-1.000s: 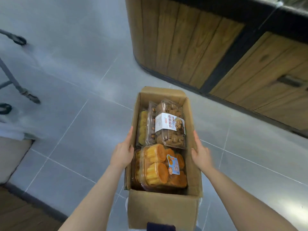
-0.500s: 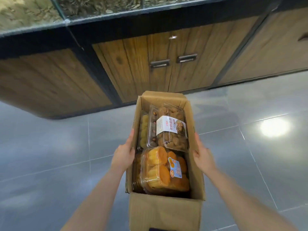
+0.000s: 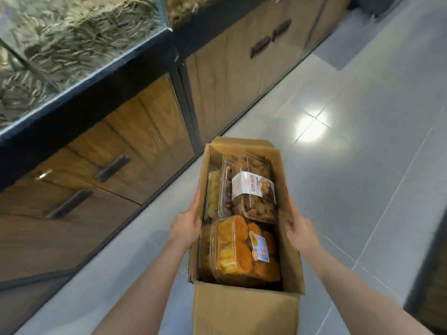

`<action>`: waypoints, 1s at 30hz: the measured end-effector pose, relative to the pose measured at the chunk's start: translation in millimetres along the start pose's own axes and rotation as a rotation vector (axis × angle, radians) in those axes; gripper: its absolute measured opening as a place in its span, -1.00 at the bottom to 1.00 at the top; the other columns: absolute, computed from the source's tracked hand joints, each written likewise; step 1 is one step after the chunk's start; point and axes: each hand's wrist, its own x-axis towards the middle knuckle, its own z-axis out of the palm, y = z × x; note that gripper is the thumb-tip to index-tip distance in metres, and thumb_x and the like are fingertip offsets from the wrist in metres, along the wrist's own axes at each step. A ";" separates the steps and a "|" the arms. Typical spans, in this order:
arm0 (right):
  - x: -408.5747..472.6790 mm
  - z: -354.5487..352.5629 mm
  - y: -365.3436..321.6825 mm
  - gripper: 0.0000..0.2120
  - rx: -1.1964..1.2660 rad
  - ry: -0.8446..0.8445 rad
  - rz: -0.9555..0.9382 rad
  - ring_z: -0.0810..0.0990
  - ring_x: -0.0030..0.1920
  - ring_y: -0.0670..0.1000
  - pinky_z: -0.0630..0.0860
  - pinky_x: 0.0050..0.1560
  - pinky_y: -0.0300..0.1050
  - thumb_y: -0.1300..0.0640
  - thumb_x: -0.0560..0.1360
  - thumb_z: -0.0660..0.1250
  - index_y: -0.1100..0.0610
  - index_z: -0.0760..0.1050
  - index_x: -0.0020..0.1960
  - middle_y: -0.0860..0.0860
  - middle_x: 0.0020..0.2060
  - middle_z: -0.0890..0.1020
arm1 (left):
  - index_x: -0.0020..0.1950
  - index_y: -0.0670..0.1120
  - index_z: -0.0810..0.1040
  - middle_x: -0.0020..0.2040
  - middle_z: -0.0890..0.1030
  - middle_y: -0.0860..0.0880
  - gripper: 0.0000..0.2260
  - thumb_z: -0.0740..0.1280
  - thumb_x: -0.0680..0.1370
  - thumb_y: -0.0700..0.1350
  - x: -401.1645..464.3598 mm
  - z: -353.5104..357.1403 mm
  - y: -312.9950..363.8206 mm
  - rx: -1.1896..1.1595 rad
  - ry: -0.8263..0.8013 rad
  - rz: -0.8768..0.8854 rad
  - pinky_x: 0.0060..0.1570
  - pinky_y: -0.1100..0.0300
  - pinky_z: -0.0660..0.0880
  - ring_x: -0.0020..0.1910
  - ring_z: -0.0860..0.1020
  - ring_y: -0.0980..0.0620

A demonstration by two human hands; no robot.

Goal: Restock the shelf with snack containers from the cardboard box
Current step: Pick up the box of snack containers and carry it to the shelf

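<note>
Cardboard box (image 3: 244, 313) held up off the floor (image 3: 362, 165), left hand (image 3: 187, 226) and right hand (image 3: 298, 229) clasping its long sides, snack containers (image 3: 242, 247) packed inside.

An open cardboard box (image 3: 244, 310) is held over a tiled floor (image 3: 362, 165), the left hand (image 3: 186, 227) on its left wall and the right hand (image 3: 298, 229) on its right. Inside, a cake container (image 3: 239, 250) lies nearest, a cookie container (image 3: 251, 189) beyond it. A cabinet (image 3: 135, 151) runs along the left, with glass bins (image 3: 72, 39) on top.
</note>
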 end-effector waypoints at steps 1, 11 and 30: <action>14.8 -12.2 7.9 -0.32 0.010 0.007 0.028 0.56 0.13 0.20 0.47 0.15 0.04 0.23 0.55 0.15 -0.08 -0.15 0.51 0.17 0.18 0.57 | 0.49 0.23 -0.23 -0.17 0.52 -0.07 -0.35 0.13 0.60 -0.14 19.8 1.2 19.0 0.017 -0.014 0.019 -0.21 0.12 0.48 -0.23 0.52 -0.03; 170.8 -121.5 97.3 -0.31 0.242 0.047 0.190 0.46 0.27 0.18 0.41 0.25 0.01 0.27 0.56 0.14 -0.07 -0.15 0.51 0.15 0.31 0.45 | 0.47 0.28 -0.25 -0.04 0.61 -0.16 -0.33 0.14 0.60 -0.14 196.5 46.2 195.6 0.100 -0.111 0.177 -0.18 0.06 0.57 -0.19 0.58 -0.06; 511.2 -184.6 177.4 -0.36 0.355 0.241 0.333 0.56 0.08 0.10 0.54 0.00 -0.06 0.16 0.58 0.13 -0.17 -0.13 0.50 0.11 0.19 0.54 | 0.51 0.14 -0.22 -0.42 0.40 -0.02 -0.37 0.11 0.61 -0.18 565.9 115.9 378.1 0.244 -0.157 0.400 -0.53 0.25 0.22 -0.49 0.36 0.07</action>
